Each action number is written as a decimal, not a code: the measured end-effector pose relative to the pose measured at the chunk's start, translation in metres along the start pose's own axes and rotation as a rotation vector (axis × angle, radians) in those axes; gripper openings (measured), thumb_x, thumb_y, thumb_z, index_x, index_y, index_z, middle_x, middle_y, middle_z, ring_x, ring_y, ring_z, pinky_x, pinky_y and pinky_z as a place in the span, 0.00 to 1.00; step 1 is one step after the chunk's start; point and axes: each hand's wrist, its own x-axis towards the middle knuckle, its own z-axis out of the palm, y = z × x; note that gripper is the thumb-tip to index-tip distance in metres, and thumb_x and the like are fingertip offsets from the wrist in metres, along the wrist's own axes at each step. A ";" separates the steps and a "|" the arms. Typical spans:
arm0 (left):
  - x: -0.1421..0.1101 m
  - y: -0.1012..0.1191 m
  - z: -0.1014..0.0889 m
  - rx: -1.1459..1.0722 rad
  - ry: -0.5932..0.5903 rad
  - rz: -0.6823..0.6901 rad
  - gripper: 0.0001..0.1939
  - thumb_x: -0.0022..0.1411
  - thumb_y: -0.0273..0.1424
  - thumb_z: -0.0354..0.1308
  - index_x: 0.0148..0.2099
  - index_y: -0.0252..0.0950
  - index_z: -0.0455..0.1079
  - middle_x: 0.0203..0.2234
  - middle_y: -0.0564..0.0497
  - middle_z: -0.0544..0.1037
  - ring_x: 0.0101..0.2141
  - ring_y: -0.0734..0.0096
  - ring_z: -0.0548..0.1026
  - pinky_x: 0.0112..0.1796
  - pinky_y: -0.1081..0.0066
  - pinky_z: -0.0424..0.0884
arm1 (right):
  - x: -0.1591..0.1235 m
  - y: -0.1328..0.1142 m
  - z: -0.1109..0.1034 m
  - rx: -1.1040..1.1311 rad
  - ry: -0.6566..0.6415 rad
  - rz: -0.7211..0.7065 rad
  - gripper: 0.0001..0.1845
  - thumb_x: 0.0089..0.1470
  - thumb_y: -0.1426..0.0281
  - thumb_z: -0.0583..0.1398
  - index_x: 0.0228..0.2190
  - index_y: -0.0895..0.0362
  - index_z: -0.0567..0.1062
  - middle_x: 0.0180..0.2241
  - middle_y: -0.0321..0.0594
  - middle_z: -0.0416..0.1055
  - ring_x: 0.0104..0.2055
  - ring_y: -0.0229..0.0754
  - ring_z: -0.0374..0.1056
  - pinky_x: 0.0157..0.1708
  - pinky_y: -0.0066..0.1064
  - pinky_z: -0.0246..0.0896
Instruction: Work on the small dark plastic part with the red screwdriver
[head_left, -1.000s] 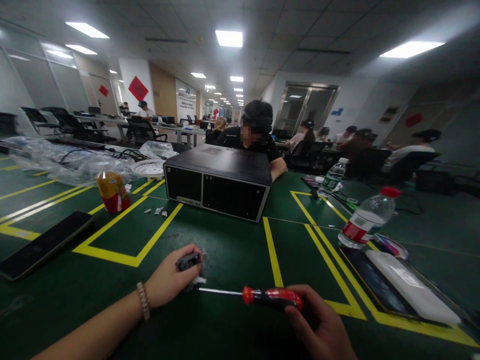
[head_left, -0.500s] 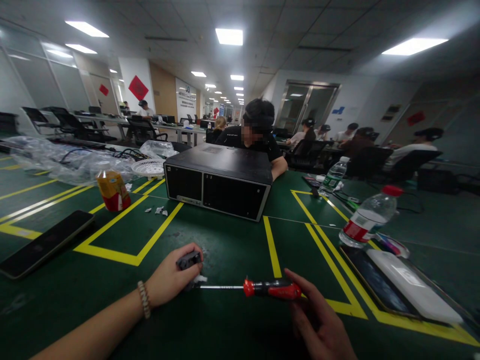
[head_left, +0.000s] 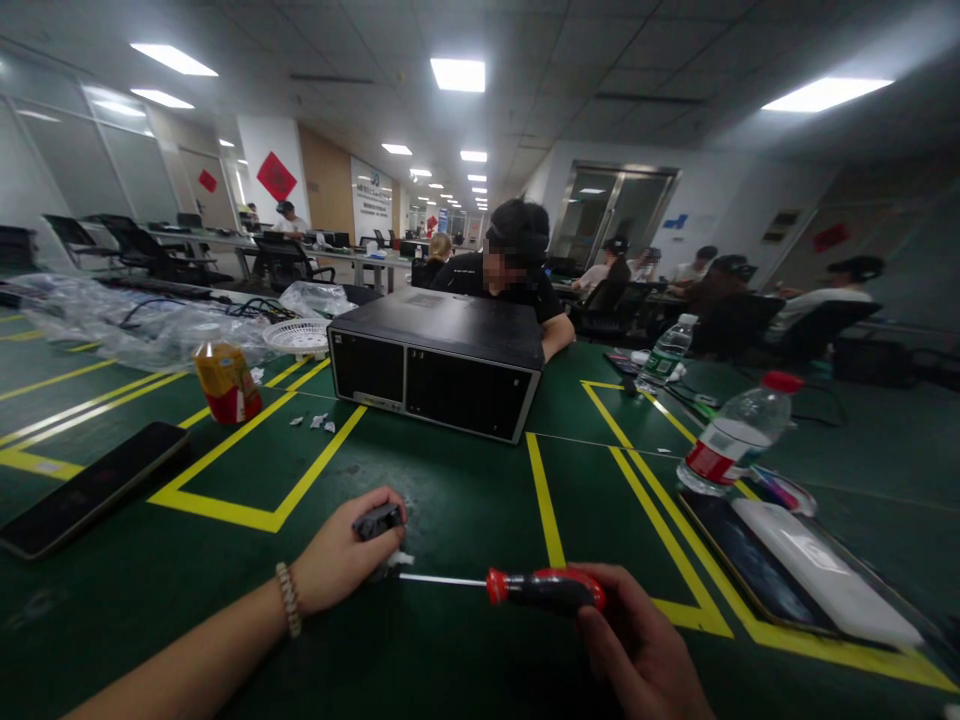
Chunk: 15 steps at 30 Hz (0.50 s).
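Note:
My left hand (head_left: 337, 560) rests on the green table mat (head_left: 450, 500), fingers curled round a small dark part (head_left: 377, 521) with a white bit beneath it. A beaded bracelet circles that wrist. My right hand (head_left: 637, 650) grips the red and black handle of a screwdriver (head_left: 544, 588). The screwdriver's thin metal shaft lies level and points left, its tip at the small part. A black desktop computer case (head_left: 439, 362) sits on the table just beyond both hands.
A dark phone (head_left: 86, 490) lies at the left, a yellow and red snack pack (head_left: 225, 382) behind it. A water bottle (head_left: 731, 432), a tablet and a white device (head_left: 817, 585) lie at right. A person sits behind the case; others sit further back.
My right hand's fingers opened off the screwdriver handle half a second ago and have closed round it again. The left hand and the small part have stayed put.

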 end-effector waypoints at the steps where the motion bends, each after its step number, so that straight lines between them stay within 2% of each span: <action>1: 0.000 0.001 0.000 0.003 -0.002 0.001 0.07 0.65 0.34 0.57 0.43 0.36 0.68 0.36 0.50 0.74 0.35 0.63 0.74 0.37 0.64 0.71 | 0.000 0.000 0.000 -0.009 0.003 0.004 0.23 0.66 0.50 0.56 0.52 0.53 0.72 0.25 0.37 0.73 0.21 0.42 0.69 0.19 0.31 0.66; 4: -0.001 0.002 -0.001 0.031 0.013 0.016 0.07 0.65 0.33 0.57 0.42 0.36 0.69 0.35 0.50 0.74 0.35 0.63 0.73 0.37 0.64 0.71 | -0.001 0.001 0.000 -0.030 0.022 0.011 0.24 0.66 0.52 0.58 0.57 0.52 0.71 0.27 0.38 0.75 0.23 0.44 0.72 0.23 0.33 0.70; 8: -0.001 0.002 -0.001 -0.003 -0.014 -0.011 0.07 0.66 0.34 0.58 0.44 0.37 0.68 0.37 0.49 0.75 0.36 0.63 0.74 0.38 0.64 0.72 | -0.002 0.003 0.000 -0.049 0.042 -0.015 0.25 0.65 0.54 0.59 0.58 0.52 0.71 0.30 0.40 0.76 0.28 0.47 0.75 0.28 0.36 0.74; 11: -0.001 0.001 -0.002 -0.021 -0.019 -0.017 0.07 0.66 0.34 0.58 0.44 0.37 0.68 0.37 0.49 0.75 0.36 0.62 0.75 0.38 0.64 0.73 | -0.003 0.003 0.000 -0.052 0.072 -0.038 0.25 0.64 0.55 0.60 0.58 0.51 0.72 0.33 0.43 0.77 0.31 0.48 0.76 0.30 0.37 0.75; 15: -0.002 0.003 -0.002 -0.011 -0.019 -0.016 0.07 0.66 0.34 0.58 0.43 0.37 0.69 0.37 0.49 0.75 0.35 0.63 0.75 0.37 0.64 0.72 | -0.004 0.000 0.000 -0.054 0.090 -0.026 0.25 0.64 0.56 0.60 0.58 0.51 0.73 0.33 0.43 0.77 0.31 0.50 0.76 0.30 0.38 0.75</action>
